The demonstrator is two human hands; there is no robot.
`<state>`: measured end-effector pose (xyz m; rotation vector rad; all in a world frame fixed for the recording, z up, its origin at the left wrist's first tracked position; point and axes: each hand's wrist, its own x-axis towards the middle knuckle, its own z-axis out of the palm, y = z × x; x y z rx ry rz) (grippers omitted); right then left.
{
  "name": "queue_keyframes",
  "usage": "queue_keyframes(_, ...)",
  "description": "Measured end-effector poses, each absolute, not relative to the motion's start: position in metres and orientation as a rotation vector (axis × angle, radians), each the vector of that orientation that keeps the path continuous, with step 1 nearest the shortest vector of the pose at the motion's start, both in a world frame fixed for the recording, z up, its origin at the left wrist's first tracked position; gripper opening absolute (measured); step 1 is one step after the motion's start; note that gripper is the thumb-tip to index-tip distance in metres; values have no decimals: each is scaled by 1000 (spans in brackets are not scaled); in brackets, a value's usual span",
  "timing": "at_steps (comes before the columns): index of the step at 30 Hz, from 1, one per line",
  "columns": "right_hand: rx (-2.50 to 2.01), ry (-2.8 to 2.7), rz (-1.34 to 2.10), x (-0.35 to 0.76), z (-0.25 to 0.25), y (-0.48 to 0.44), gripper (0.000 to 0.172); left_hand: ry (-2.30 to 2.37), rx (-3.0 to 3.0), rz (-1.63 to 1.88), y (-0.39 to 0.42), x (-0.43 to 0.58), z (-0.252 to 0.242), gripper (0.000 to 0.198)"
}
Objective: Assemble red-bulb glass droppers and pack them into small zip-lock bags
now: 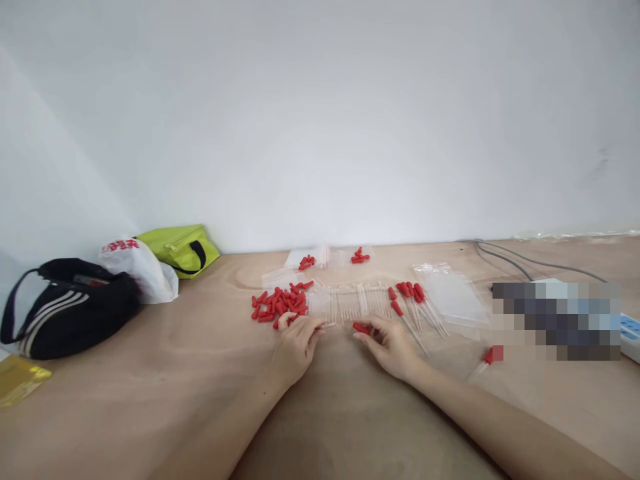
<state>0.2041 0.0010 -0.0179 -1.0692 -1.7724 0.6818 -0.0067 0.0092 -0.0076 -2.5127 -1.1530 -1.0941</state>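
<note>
My left hand is closed in a pinch, and the end of a clear dropper tube sticks out past its fingertips. Between the thumb and fingers of my right hand is a red rubber bulb. A gap separates the bulb from the tube. Just beyond my left hand lies a pile of red rubber bulbs. A row of clear tubes lies side by side beyond both hands. To the right are several droppers with red bulbs fitted on their tubes.
Clear plastic bags lie right of the droppers. Small groups of red bulbs rest on bags near the wall. A black bag, a white plastic bag and a lime-green bag stand left. At right are a grey cable and a power strip.
</note>
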Motion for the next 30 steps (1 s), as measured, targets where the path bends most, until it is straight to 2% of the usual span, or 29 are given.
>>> queue_keyframes(17,-905,-1937,716,199,-12,-3,22,-1071,-2674,-1030,7,0,-9,26)
queue_keyframes(24,-916,-1974,691,200,-16,-1,15,-1065,-2726,-949,2,3,-4,24)
queue_keyframes(30,-908,-2008,626,202,-19,-1,16,-985,-2727,-951,1,4,-6,24)
